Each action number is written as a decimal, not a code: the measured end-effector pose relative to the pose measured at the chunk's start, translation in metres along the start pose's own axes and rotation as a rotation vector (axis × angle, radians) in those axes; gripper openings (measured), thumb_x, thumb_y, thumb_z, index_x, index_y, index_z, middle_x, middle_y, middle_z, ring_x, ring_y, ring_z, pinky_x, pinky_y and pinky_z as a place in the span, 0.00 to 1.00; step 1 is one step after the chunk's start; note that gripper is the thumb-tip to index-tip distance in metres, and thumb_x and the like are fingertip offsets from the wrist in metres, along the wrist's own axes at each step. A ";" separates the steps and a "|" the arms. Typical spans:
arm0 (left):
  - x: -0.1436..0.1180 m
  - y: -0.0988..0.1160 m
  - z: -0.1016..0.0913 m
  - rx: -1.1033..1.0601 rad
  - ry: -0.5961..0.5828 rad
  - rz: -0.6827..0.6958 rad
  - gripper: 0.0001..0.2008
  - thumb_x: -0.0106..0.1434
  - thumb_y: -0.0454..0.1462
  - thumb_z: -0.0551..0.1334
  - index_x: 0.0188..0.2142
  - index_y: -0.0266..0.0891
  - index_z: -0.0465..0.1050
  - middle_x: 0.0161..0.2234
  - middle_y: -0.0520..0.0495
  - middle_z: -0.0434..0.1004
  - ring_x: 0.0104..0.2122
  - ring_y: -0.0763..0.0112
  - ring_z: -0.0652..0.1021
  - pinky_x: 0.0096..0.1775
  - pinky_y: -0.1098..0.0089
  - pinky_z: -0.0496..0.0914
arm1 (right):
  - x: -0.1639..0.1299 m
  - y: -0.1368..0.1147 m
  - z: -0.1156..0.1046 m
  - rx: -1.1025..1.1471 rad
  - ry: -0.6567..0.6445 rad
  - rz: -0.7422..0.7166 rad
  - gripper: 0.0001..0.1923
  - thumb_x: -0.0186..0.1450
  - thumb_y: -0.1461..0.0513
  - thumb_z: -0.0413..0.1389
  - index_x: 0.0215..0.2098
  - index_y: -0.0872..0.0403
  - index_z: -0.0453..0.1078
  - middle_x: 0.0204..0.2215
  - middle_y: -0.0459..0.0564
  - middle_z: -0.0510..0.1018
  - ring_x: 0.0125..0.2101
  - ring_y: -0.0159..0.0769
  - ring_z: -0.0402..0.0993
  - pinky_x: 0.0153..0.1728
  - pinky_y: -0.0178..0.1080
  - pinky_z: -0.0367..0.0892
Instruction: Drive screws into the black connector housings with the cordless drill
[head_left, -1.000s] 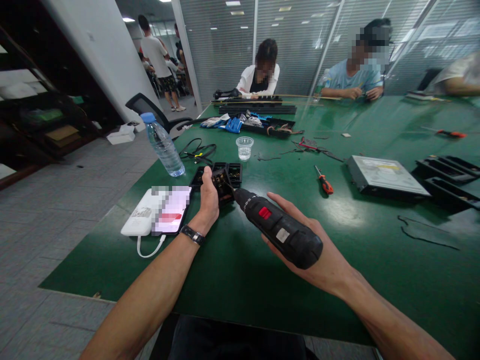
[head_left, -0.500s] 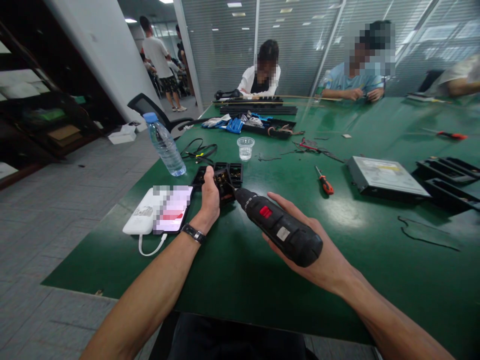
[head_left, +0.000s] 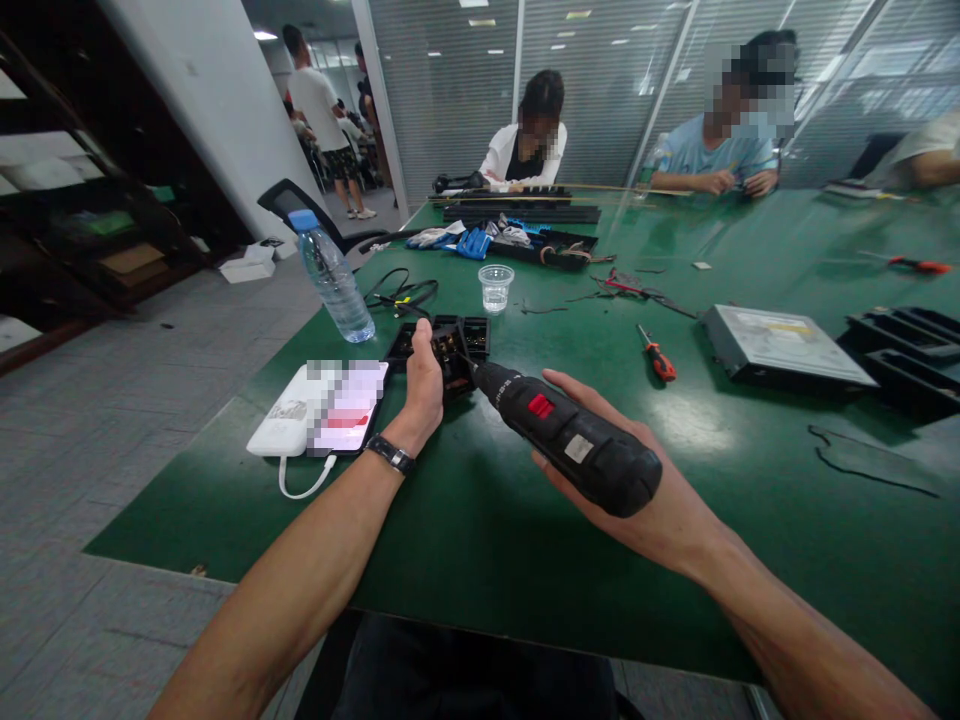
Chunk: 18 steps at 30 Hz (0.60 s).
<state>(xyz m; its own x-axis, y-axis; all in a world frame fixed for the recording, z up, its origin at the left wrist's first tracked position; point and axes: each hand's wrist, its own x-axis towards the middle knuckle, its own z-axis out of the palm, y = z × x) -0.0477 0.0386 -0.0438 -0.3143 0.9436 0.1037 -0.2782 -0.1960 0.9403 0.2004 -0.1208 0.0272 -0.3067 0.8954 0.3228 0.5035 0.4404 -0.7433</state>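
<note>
My left hand (head_left: 425,378) grips a small black plastic part with brass-coloured bits (head_left: 453,352), holding it tilted above the table. My right hand (head_left: 637,480) is wrapped round a black cordless screwdriver (head_left: 574,430) with a red switch on top. The tool points forward and left, and its thin bit reaches the black part; whether it sits in a screw is too small to tell. Behind my left hand more black plastic pieces (head_left: 475,335) lie on the green table. The fingers of my left hand are mostly hidden behind the part.
A white power bank (head_left: 289,415) is cabled to a phone (head_left: 352,405) at left. Close by stand a water bottle (head_left: 334,285) and a plastic cup (head_left: 496,290). An orange-black screwdriver (head_left: 658,358) and a metal drive box (head_left: 784,345) lie at right. Two people sit across the table.
The whole view has shifted slightly. My left hand still holds the black part, and the cordless screwdriver keeps its bit at it, with little other movement.
</note>
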 end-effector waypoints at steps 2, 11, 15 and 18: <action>0.000 0.001 0.001 -0.024 -0.012 -0.029 0.33 0.74 0.70 0.61 0.47 0.44 0.82 0.50 0.40 0.90 0.61 0.48 0.87 0.61 0.54 0.84 | 0.000 -0.001 0.001 0.014 0.003 0.009 0.47 0.67 0.65 0.68 0.82 0.48 0.64 0.66 0.59 0.87 0.61 0.55 0.89 0.56 0.51 0.87; -0.002 0.004 0.002 -0.052 -0.028 -0.076 0.35 0.70 0.72 0.63 0.45 0.44 0.79 0.43 0.39 0.89 0.53 0.47 0.89 0.52 0.55 0.87 | 0.002 -0.004 0.001 0.030 -0.021 0.038 0.46 0.68 0.62 0.67 0.83 0.51 0.63 0.55 0.58 0.92 0.48 0.49 0.92 0.47 0.46 0.87; -0.001 0.004 0.003 -0.052 -0.017 -0.094 0.35 0.70 0.71 0.63 0.44 0.43 0.80 0.41 0.40 0.89 0.49 0.49 0.90 0.48 0.57 0.87 | 0.002 -0.002 0.003 0.044 -0.018 0.026 0.47 0.67 0.63 0.67 0.83 0.51 0.63 0.57 0.58 0.92 0.48 0.48 0.92 0.49 0.47 0.87; 0.001 0.003 0.002 -0.037 -0.011 -0.133 0.36 0.70 0.73 0.62 0.45 0.42 0.80 0.42 0.38 0.89 0.46 0.50 0.90 0.46 0.56 0.87 | 0.001 0.000 0.004 0.058 -0.019 0.011 0.49 0.66 0.66 0.67 0.83 0.50 0.62 0.58 0.58 0.91 0.50 0.48 0.92 0.52 0.48 0.87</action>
<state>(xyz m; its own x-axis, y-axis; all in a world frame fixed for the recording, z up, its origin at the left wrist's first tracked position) -0.0468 0.0392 -0.0400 -0.2624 0.9648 -0.0173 -0.3501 -0.0785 0.9334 0.1971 -0.1199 0.0256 -0.3169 0.8986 0.3034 0.4593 0.4253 -0.7798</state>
